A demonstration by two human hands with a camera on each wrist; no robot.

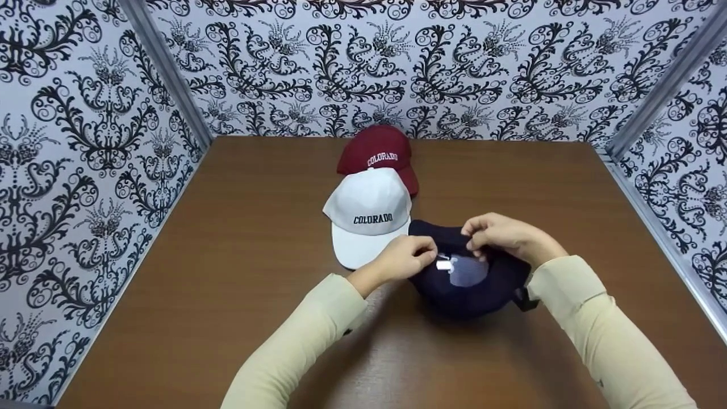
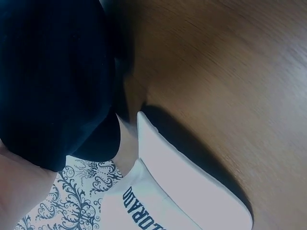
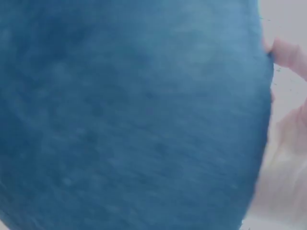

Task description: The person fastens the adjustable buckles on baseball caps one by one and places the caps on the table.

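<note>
A navy cap (image 1: pixel 454 301) is held tilted over the table with its inside facing the head camera. White label (image 1: pixel 443 265) and a pale translucent patch (image 1: pixel 470 271) show inside it. My left hand (image 1: pixel 402 259) pinches the rim on the left, beside the white cap. Across the opening, my right hand (image 1: pixel 502 234) grips the rim with thumb and fingers. In the left wrist view the dark cap (image 2: pixel 53 76) hides most of my fingers. Its outer fabric (image 3: pixel 134 115) fills the right wrist view, with my fingertips (image 3: pixel 287 51) at the edge.
A white cap (image 1: pixel 369 201) lettered COLORADO lies left of the navy cap, brim toward me. Behind it, a red cap (image 1: pixel 377 149) with the same lettering is partly covered. Patterned panels (image 1: pixel 363 68) enclose the brown table (image 1: pixel 244 238) at the back and sides.
</note>
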